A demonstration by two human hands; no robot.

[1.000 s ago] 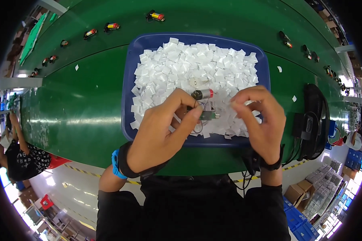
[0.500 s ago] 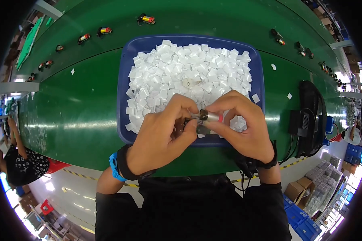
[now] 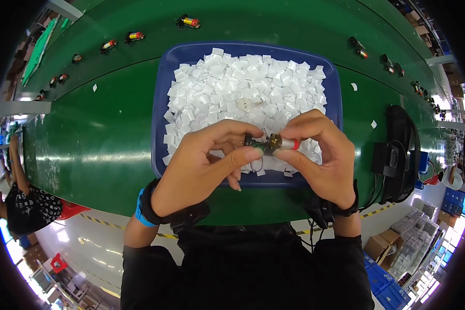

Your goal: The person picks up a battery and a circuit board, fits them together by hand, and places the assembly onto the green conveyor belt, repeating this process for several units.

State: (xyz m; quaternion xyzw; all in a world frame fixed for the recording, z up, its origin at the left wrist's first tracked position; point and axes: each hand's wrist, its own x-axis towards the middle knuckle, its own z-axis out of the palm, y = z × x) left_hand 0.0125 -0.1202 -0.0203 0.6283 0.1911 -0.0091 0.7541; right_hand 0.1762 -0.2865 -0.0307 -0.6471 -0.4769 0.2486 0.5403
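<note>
Above the near part of a blue tray [image 3: 337, 119], both hands are closed on one small assembly. My right hand [image 3: 328, 160] pinches its silver cylinder with a red end [image 3: 289, 143], which looks like a battery cell. Toward the left, thin wires [image 3: 257, 164] and a small black part [image 3: 248, 139] join it. My left hand [image 3: 191, 165] grips these between thumb and fingers, its lower fingers curled behind. Fingertips cover part of the joint. Many small white square pieces [image 3: 217, 90] fill the tray, and a translucent whitish piece [image 3: 247, 105] lies on them.
Several similar assemblies with yellow and red cylinders [image 3: 191, 22] lie along the far green strip, left and right. A black bag-like item [image 3: 402, 155] and a black box with cables [image 3: 383, 164] sit on the right. Another person [image 3: 28, 206] is at the far left.
The assembly has shifted slightly to the right and turned, so a wire loop and the black part now show. My left wrist has moved a little left and its grip has loosened around the wires.
</note>
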